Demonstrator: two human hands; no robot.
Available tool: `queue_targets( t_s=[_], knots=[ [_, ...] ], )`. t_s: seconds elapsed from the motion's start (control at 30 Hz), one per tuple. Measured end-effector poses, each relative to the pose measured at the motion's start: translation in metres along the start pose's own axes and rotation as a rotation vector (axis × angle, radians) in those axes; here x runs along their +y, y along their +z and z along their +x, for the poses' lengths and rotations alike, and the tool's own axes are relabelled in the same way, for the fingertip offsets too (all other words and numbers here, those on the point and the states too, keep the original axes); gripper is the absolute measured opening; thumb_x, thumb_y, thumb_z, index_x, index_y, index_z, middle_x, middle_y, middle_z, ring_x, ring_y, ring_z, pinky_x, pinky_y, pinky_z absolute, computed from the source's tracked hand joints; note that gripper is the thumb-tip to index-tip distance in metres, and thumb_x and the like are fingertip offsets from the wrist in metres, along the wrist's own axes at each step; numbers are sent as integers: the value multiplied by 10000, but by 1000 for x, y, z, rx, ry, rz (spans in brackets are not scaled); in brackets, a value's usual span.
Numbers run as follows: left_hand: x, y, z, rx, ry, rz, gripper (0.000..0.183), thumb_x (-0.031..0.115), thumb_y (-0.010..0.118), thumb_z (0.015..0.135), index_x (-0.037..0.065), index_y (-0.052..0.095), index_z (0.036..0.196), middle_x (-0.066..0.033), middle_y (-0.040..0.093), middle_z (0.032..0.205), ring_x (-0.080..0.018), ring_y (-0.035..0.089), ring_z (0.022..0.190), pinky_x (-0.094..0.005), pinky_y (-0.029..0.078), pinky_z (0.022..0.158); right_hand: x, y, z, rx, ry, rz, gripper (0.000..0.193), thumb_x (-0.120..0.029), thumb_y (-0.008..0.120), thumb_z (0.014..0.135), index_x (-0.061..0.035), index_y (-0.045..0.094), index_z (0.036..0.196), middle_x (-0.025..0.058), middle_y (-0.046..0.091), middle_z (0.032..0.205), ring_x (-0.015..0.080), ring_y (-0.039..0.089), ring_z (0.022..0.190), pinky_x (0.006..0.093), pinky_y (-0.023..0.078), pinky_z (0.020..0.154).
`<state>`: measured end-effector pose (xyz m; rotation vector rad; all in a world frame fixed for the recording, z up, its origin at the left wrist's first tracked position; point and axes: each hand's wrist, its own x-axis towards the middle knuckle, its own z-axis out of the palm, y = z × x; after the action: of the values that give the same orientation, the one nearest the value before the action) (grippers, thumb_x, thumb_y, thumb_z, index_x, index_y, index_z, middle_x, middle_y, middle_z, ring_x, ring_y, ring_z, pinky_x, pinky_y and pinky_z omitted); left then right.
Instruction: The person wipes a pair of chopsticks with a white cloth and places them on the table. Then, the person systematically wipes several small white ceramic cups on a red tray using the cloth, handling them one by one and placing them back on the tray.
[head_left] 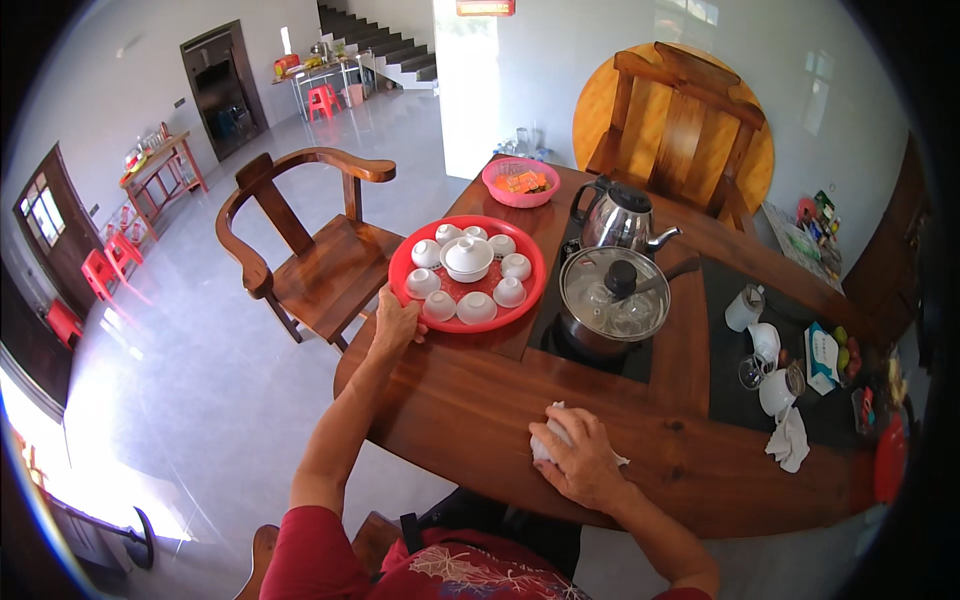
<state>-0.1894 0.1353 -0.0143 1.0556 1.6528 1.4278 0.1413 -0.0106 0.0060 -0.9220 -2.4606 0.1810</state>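
Note:
My left hand (396, 322) grips the near-left rim of a round red tray (403, 262) at the left end of the dark wooden table (480, 400). On the tray stand several small white cups (476, 307) around a white lidded cup (467, 255). My right hand (580, 458) presses a crumpled white cloth (545, 440) flat on the tabletop near the front edge, fingers curled over it.
A lidded steel pot (612, 300) and a steel kettle (622, 218) sit right of the tray. A pink basket (520, 182) is behind. Cups, glasses, a white rag (789, 440) and a tissue box (822, 355) crowd the right end. Wooden chairs (310, 255) stand to the left and behind the table.

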Motion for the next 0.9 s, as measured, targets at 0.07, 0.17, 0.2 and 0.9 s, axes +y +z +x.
queue_targets(
  t_s=[0.07, 0.17, 0.2, 0.9],
  knots=[
    [3, -2, -14, -12, 1, -19, 544, 46, 535, 822, -69, 280, 1288, -157, 593, 782, -183, 587, 471, -302, 494, 353, 5, 2, -2, 62, 52, -10, 513, -204, 734, 734, -113, 560, 1208, 155, 434, 1282, 353, 431, 1135, 444, 393, 922],
    [8, -13, -37, -12, -19, -13, 537, 37, 551, 832, -58, 282, 1288, -111, 572, 667, -169, 556, 430, -291, 470, 339, 11, 0, -2, 122, 110, 17, 489, -157, 734, 726, -92, 571, 1183, 163, 438, 1271, 365, 425, 1137, 464, 389, 964],
    [5, -20, -42, -32, -9, -5, 532, 37, 549, 834, -60, 282, 1285, -109, 571, 660, -167, 554, 429, -290, 467, 341, 13, 0, -3, 114, 102, 25, 486, -145, 732, 725, -89, 573, 1181, 163, 443, 1264, 363, 426, 1136, 458, 391, 963],
    [29, -70, -167, -473, -43, -15, 549, 5, 465, 855, -34, 227, 1348, -128, 585, 872, -144, 568, 481, -252, 478, 399, 38, -40, -23, 338, 380, 333, 295, -29, 560, 817, 26, 575, 1106, 161, 594, 980, 255, 615, 849, 336, 483, 759]
  ],
)
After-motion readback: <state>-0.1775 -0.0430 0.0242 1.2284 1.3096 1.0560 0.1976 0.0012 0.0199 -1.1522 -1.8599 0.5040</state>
